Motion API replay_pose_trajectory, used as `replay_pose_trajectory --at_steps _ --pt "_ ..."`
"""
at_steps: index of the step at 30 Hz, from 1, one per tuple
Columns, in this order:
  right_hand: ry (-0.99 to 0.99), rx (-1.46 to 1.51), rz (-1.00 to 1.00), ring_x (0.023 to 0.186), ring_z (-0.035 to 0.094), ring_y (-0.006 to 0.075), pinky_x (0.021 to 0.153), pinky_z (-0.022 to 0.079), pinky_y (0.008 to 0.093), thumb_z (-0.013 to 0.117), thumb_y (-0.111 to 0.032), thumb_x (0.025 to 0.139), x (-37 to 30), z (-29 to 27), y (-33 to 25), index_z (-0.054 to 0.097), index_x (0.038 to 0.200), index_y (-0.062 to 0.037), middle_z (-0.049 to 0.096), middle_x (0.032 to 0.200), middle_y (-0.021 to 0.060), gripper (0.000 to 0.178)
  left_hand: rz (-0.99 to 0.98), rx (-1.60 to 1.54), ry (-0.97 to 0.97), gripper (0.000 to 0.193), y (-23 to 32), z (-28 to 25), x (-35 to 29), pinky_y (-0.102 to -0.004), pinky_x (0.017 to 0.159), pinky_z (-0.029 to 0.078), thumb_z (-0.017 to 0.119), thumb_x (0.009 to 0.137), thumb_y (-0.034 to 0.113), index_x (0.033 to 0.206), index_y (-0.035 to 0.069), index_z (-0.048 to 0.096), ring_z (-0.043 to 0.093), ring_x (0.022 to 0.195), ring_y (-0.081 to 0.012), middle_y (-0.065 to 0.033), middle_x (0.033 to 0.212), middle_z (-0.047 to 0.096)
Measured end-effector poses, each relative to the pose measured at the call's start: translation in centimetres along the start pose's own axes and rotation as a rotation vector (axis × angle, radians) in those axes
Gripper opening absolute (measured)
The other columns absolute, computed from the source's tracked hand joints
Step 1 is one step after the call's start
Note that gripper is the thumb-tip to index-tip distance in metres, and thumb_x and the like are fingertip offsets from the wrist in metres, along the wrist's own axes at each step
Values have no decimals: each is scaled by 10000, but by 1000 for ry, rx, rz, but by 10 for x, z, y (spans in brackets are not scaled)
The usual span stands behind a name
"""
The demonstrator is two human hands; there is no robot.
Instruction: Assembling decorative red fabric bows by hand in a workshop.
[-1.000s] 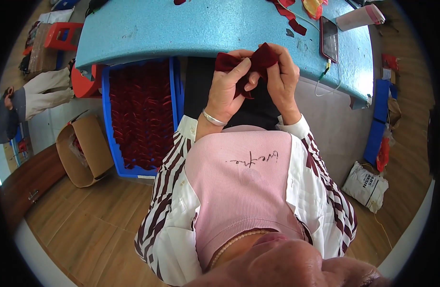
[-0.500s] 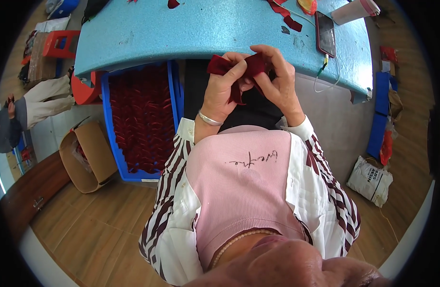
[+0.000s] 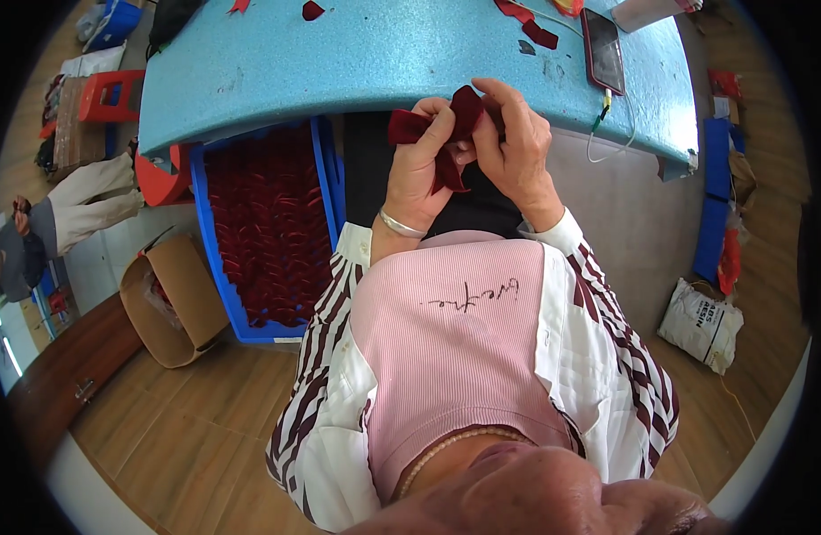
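A seated person works a dark red, petal-shaped piece of velvety fabric [image 3: 446, 134] between both hands at the near edge of a pale blue, speckled counter [image 3: 357, 62]. The left hand [image 3: 419, 169] pinches the fabric's upper lobes, fingers [image 3: 441, 125] closed on the cloth; the right hand [image 3: 517, 143] presses in from three o'clock, its fingers curled tight over the same piece. The fabric's long axis runs roughly twelve to six o'clock, its loose tail hanging toward the lap, and neither hand is clearly nearer, since both grip it.

On the counter, a dark smartphone [image 3: 604, 49] lies at one o'clock of the hands, with scraps of red cloth [image 3: 528, 25] nearby. At nine o'clock, a blue plastic crate [image 3: 263, 232] packed with similar red pieces sits on the wooden floor [image 3: 169, 428], beside an open cardboard box [image 3: 174, 299].
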State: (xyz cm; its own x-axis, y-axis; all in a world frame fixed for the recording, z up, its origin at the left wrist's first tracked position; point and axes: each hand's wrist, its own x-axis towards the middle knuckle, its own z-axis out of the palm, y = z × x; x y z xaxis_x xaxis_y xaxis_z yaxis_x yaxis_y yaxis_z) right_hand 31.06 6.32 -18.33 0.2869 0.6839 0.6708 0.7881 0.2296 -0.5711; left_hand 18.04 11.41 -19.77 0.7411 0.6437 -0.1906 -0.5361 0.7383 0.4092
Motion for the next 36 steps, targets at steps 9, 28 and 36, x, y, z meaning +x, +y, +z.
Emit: replay_pose_trajectory --at_steps 9,28,36 --pt "-40 55 93 557 595 165 502 474 272 731 -45 715 0 -1 -6 551 927 -17 609 747 76 280 -37 -53 103 164 -2 0 3 -226 645 493 593 960 217 1063 90 578 621 765 -110 -37 925 644" --pt "-60 280 183 624 599 247 544 474 307 601 61 722 77 -130 -139 589 898 20 585 779 121 182 199 439 79 161 30 176 -90 -224 616 422 539 978 132 1060 15 613 519 680 -71 -6 791 594" --pt "75 325 283 604 610 249 543 466 324 644 -9 820 68 -184 -117 589 849 1 602 722 123 63 270 543 87 87 -26 220 -80 -212 535 389 570 968 140 990 59 549 488 599 -71 -12 724 557"
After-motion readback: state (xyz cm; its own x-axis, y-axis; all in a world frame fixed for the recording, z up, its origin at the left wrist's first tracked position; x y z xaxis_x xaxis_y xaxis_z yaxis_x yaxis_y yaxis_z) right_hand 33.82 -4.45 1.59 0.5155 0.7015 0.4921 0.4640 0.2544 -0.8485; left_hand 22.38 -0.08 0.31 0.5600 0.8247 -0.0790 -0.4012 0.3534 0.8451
